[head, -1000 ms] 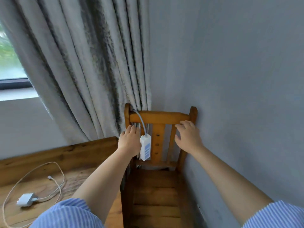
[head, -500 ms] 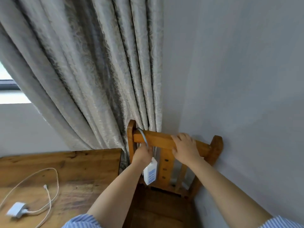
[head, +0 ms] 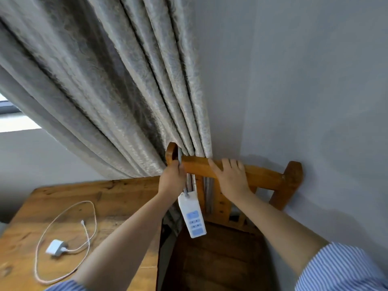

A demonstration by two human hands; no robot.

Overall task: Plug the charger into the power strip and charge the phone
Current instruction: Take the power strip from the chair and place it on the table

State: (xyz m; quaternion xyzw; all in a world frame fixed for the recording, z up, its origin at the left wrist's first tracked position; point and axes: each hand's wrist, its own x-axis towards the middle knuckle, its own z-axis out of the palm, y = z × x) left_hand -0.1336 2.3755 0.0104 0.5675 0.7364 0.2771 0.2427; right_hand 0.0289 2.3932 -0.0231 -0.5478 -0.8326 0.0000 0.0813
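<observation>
A white power strip (head: 192,215) with blue sockets hangs by its grey cord (head: 180,156), which runs over the top rail of a wooden chair (head: 264,177). My left hand (head: 172,180) is closed around the cord just above the strip. My right hand (head: 230,178) lies on the chair's top rail, fingers spread over it. A white charger (head: 56,247) with its looped white cable (head: 63,215) lies on the wooden table (head: 117,192) at the lower left. No phone is in view.
A grey curtain (head: 126,91) hangs behind the chair, with some folds caught behind the backrest. A grey wall (head: 304,80) stands close on the right. The chair seat (head: 216,259) lies below the strip. A window edge shows at far left.
The view has tilted and moved closer. My left hand went from beside the strip to gripping its cord, and the strip swung out lower. My right hand slid left along the top rail.
</observation>
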